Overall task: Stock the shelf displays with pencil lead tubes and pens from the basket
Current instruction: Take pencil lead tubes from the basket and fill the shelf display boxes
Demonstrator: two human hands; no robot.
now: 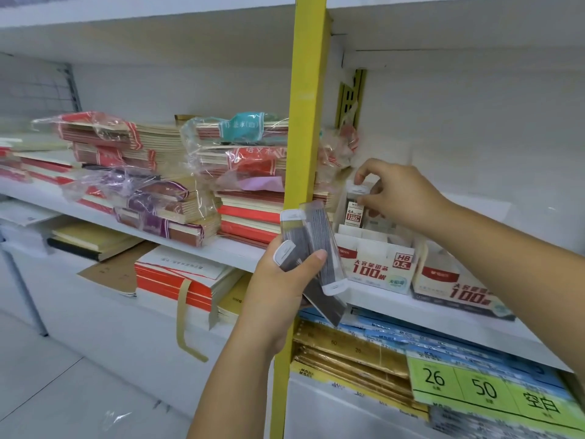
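Head view: a clear plastic pencil lead tube (pixel 354 212) with a white cap and a red-and-white label stands upright just right of the yellow metal shelf post (pixel 305 122), over the rear row of a white cardboard display box (pixel 376 264) printed in red. The right hand (pixel 399 191) pinches the tube's cap between thumb and curled fingers. Whether the tube's foot sits in a slot cannot be told, as the dividers hide it. White card dividers split the box into rows. A second display box (pixel 452 289) with similar red print stands just beside it, farther right of the post, both on the white shelf board (pixel 395 301). In front of the post, the left hand (pixel 278 289) grips a fanned bundle of clear lead tubes (pixel 313 245) with dark leads inside, thumb pressed across them. Left of the post lie stacks of plastic-wrapped red, purple and teal notebooks (pixel 240 185). Below and right of the post, blue packets (pixel 411 335) and gold packets (pixel 342 353) fill the lower shelf, with green price tags (pixel 484 388) reading 26 and 50.
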